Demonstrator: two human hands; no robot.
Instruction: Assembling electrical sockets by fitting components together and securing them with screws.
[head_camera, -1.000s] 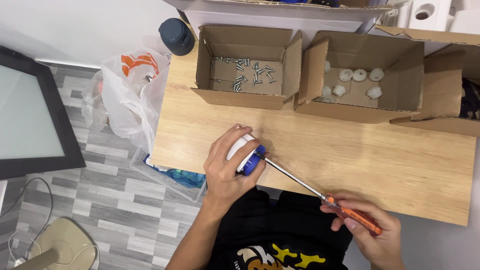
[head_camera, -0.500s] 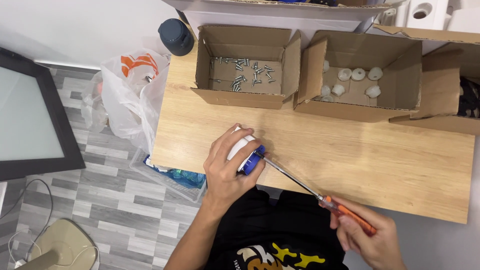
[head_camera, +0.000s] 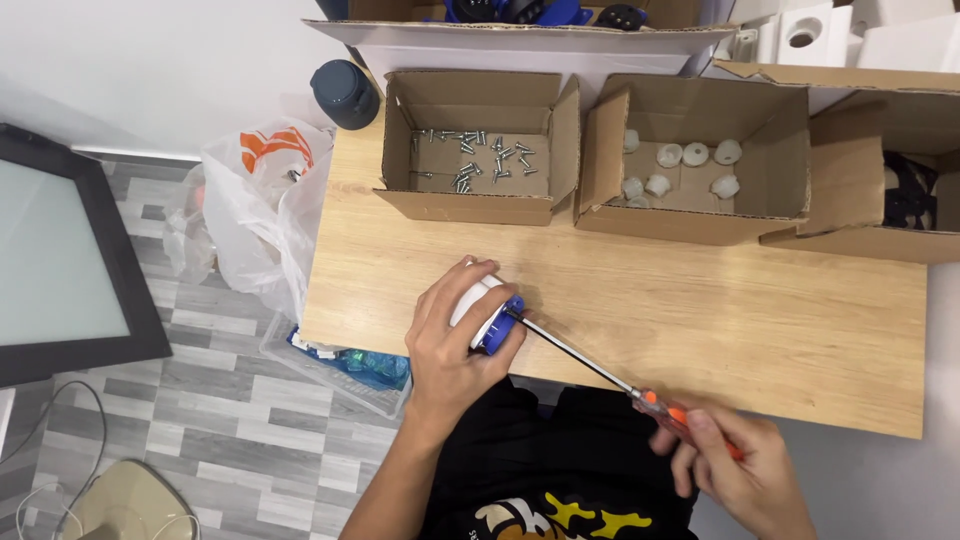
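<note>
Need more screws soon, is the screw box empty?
Not empty: loose silver screws lie scattered on the floor of the open cardboard box.

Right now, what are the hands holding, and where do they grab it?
The left hand wraps around the white and blue round part, gripping its sides. The right hand holds the screwdriver by its orange handle, tip against the part.

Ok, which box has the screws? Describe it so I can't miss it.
Start at the wooden table and look along its far edge, where open cardboard boxes stand in a row. The screw box is the leftmost, beside a dark round jar. It holds loose silver screws; its right-hand neighbour holds white plastic pieces.
</note>
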